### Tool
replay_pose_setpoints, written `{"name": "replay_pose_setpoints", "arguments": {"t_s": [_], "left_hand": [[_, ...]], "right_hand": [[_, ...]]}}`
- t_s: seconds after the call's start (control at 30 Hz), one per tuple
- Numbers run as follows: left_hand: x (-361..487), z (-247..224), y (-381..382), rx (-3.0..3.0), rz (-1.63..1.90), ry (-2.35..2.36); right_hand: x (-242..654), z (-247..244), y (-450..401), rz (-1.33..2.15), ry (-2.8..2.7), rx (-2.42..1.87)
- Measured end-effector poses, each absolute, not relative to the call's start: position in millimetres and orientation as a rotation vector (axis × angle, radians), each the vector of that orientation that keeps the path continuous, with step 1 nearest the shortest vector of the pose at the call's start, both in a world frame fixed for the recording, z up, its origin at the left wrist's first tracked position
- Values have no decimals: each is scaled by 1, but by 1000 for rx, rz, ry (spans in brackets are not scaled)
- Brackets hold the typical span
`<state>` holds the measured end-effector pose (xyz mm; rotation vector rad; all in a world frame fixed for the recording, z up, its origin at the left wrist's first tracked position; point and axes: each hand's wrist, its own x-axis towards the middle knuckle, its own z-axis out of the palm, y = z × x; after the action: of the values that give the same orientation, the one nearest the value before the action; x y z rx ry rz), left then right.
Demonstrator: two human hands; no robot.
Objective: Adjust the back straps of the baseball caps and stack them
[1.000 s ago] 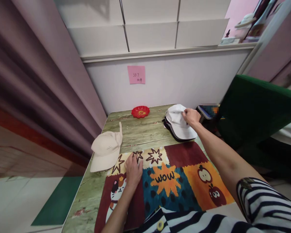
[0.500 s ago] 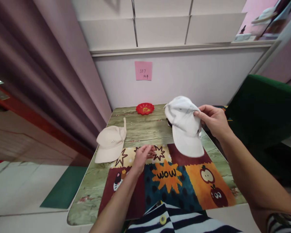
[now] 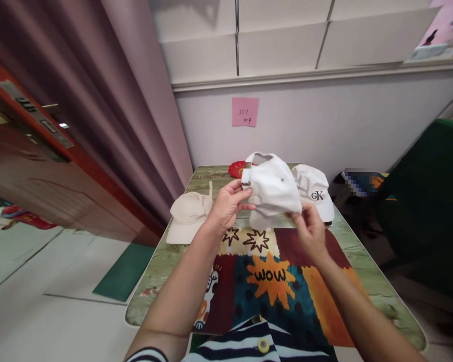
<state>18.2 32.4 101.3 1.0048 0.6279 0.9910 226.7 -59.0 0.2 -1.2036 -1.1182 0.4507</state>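
Note:
Held in the air over the table is a white baseball cap (image 3: 274, 183), its back strap with a metal buckle at the upper left. My left hand (image 3: 230, 203) grips it near the strap, thumb and fingers closed on the edge. At the cap's lower right my right hand (image 3: 310, 229) pinches its edge. Behind it to the right, a second white cap (image 3: 317, 188) with dark "CK" letters rests on the table. A beige cap (image 3: 191, 213) lies on the left, brim toward me.
A colourful cloth mat (image 3: 272, 279) with "WOW" covers the front of the green wood-patterned table (image 3: 151, 286). The red scalloped dish (image 3: 236, 169) at the back is partly hidden by the held cap. A pink note (image 3: 245, 111) is on the wall. A dark green chair (image 3: 438, 201) stands right.
My right hand has brought the white cap left and turned it, uncovering the CK cap behind. My left hand has risen from the mat and taken hold of it. The view has shifted left.

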Motion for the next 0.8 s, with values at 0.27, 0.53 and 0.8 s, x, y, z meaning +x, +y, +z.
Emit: {"name": "replay_pose_setpoints", "arguments": {"t_s": [0.27, 0.53, 0.8], "left_hand": [[5, 38, 15, 1207, 744, 785], [-3, 44, -4, 1536, 725, 854], [-5, 44, -11, 1497, 661, 761]], "right_hand": [[231, -24, -83, 413, -1105, -1408], [193, 14, -55, 489, -1739, -1346], [193, 26, -71, 664, -1694, -1251]]}}
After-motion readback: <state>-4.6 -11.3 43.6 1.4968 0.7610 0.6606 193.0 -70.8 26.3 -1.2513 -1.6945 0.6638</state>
